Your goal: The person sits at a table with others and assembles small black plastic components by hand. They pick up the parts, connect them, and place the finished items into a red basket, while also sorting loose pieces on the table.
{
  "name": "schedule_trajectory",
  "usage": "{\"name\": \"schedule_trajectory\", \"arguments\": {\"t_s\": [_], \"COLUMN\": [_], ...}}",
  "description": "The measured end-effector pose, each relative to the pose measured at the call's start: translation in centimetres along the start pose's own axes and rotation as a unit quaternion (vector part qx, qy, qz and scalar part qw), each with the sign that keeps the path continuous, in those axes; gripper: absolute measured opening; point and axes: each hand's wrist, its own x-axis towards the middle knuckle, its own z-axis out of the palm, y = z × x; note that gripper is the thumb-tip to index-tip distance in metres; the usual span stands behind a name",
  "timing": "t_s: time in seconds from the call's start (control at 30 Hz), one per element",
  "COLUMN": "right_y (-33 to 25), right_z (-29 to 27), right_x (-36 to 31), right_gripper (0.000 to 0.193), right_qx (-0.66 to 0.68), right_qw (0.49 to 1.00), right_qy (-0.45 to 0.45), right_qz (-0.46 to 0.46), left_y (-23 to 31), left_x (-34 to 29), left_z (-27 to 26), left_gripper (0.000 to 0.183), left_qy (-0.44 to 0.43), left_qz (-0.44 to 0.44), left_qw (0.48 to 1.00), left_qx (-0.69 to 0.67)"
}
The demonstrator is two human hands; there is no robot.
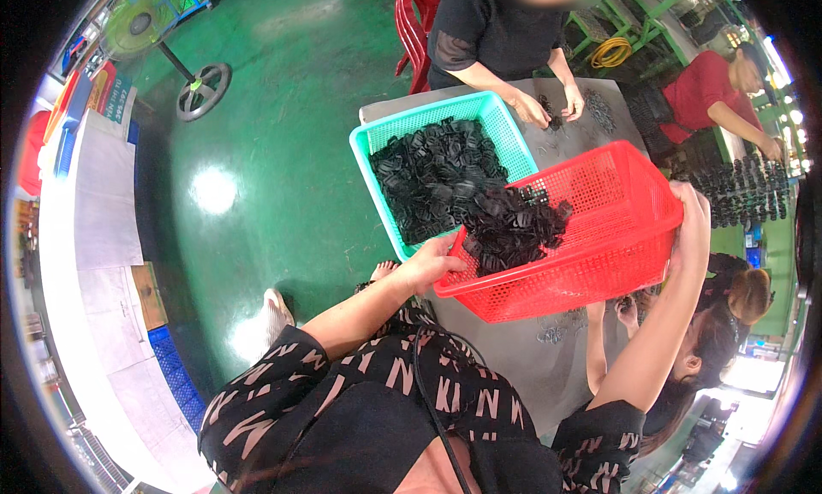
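Note:
Between my two hands a red plastic basket is held tilted, its low end toward the left. My left hand grips the rim at that low end, and my right hand holds the raised far-right end, its fingers partly hidden behind the wall. Small black plastic pieces lie heaped at the low end and spill over the edge. Beneath that edge stands a turquoise basket, largely filled with the same kind of black pieces.
A grey table carries small loose parts. Across it a co-worker's hands handle dark pieces. More people sit at the right, one in red. A standing fan is at the upper left; a white-covered table runs along the left.

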Motion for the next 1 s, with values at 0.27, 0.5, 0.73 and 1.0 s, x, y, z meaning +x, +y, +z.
{"name": "schedule_trajectory", "arguments": {"t_s": [0.27,0.5,0.73,1.0], "right_y": [-5.2,-8.7,-6.0,-5.2], "right_z": [6.7,16.0,22.5,14.5], "right_x": [2.2,-1.4,-3.6,-7.9], "right_gripper": [0.046,0.048,0.052,0.057], "right_qx": [-0.077,-0.349,-0.415,-0.369], "right_qw": [0.983,0.871,0.808,0.833], "right_qy": [-0.153,-0.044,0.018,0.164], "right_qz": [-0.067,-0.343,-0.417,-0.377], "left_y": [1.3,-0.2,0.5,2.2], "left_x": [0.3,1.5,3.1,2.8], "left_z": [-1.0,-8.4,-7.9,-4.3], "left_gripper": [0.041,0.037,0.043,0.051], "left_qy": [-0.01,-0.007,-0.032,-0.068], "left_qz": [-0.006,-0.038,-0.066,-0.072], "left_qw": [0.992,0.967,0.983,0.99], "left_qx": [-0.125,-0.251,-0.171,-0.101]}}
